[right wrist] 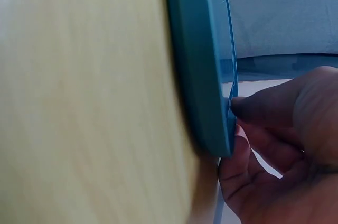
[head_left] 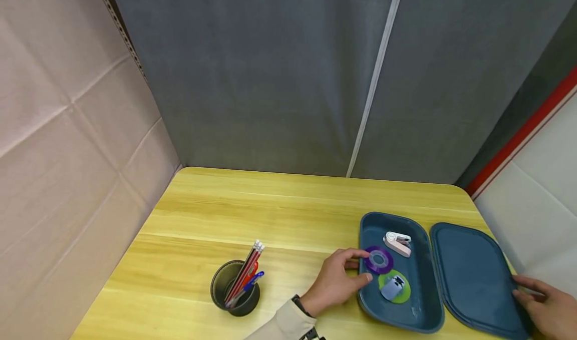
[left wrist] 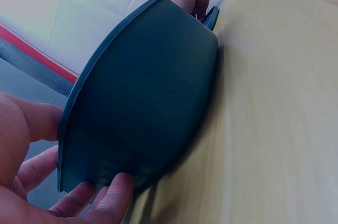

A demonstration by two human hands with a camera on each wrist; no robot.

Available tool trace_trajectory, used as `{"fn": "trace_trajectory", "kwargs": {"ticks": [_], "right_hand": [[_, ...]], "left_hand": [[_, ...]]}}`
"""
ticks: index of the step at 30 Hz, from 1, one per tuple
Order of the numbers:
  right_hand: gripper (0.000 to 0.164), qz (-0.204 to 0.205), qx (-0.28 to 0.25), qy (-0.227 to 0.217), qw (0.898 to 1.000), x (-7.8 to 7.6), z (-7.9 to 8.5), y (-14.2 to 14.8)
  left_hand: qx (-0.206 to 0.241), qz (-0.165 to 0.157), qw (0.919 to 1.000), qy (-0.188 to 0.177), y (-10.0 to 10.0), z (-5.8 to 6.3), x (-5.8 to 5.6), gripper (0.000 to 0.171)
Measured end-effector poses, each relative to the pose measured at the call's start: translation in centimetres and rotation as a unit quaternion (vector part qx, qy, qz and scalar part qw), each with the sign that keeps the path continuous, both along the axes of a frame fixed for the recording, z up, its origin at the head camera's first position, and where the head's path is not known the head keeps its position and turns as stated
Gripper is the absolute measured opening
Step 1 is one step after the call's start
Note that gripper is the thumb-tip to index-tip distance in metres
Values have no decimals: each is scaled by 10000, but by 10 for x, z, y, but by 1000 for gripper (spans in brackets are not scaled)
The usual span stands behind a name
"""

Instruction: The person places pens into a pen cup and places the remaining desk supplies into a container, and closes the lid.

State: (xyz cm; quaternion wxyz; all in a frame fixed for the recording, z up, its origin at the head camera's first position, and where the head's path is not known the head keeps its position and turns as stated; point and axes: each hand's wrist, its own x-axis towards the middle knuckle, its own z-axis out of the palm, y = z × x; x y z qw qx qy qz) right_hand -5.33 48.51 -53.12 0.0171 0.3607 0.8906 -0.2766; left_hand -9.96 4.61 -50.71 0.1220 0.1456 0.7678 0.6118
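A dark blue plastic box (head_left: 419, 305) rests uncovered on the table's right side. In it lie a white stapler (head_left: 398, 244), a purple tape roll (head_left: 378, 260), a green disc (head_left: 404, 295) and a small pale-blue item (head_left: 392, 288) on top of the disc. My left hand (head_left: 332, 280) grips the box's left wall, some fingers over the rim beside the tape and others against the outer wall (left wrist: 137, 92). The matching lid (head_left: 473, 275) lies flat just right of the box. At its right edge, my right hand (head_left: 547, 307) pinches the lid's rim (right wrist: 231, 129) between thumb and fingers.
A black mesh pen cup (head_left: 245, 305) with several pencils (head_left: 248, 272) and pens stands left of my left forearm. Behind the wooden table (head_left: 270, 195) hangs a grey curtain (head_left: 270, 79). A white panel (head_left: 541, 220) borders the right side, close to the lid.
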Motion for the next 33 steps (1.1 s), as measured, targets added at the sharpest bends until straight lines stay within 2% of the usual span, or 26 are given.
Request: {"fn": "trace_trajectory", "kwargs": {"ticks": [8,21,24,28,33], "right_hand": [[51,100,3,319,9994,-4,-13,7],[54,322,51,1113,9932,-6,-12,2],[58,379,-85,1029,9939,-6,-10,5],[65,379,-317,686,9964,-9,-9,13],[63,127,-643,721,9952,-13,-13,18]], "left_hand": [[87,-19,9999,-89,0,-1,1,38],[100,-5,9997,-200,-1,1,3,37],[100,-36,9997,-218,-2,1,3,37],[102,-62,9997,-223,-2,1,3,37],[87,-91,9997,-222,-3,0,3,37]]}}
